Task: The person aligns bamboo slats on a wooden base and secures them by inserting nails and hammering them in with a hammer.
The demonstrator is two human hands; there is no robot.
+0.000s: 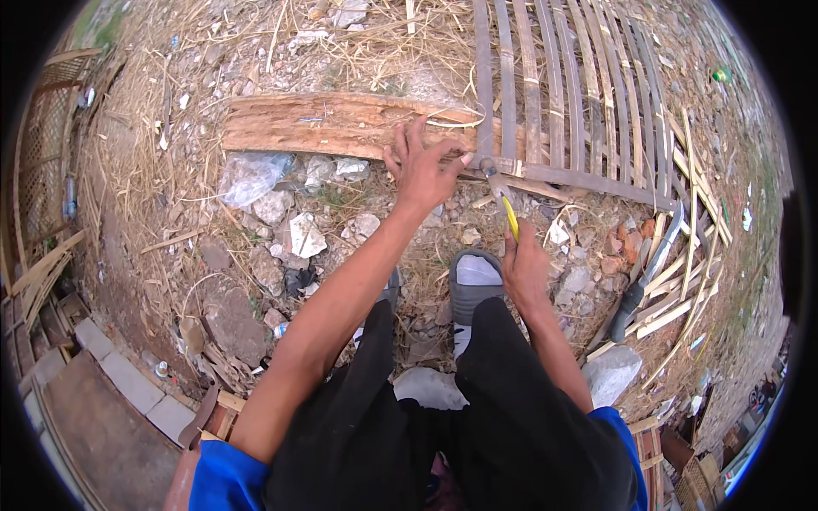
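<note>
My right hand (525, 266) grips a hammer (511, 215) with a yellow handle. The hammer's metal head rests at the near left corner of a lattice of wooden slats (555, 94). My left hand (423, 170) lies over a weathered wooden plank (298, 122), its thumb and forefinger pinched together beside the hammer head. Whatever sits between those fingertips is too small to make out. A crosspiece (596, 184) runs along the lattice's near edge, and the lattice corner lies at the plank's right end. A thin pale strip curls over the plank above my fingers.
To the right, a large knife (656, 268) with a black handle lies by a pile of split strips (692, 272). Stones, straw and a crumpled clear plastic bag (252, 177) cover the ground. A pale rock (612, 375) stands near my right forearm. Woven panels (43, 162) lean at far left.
</note>
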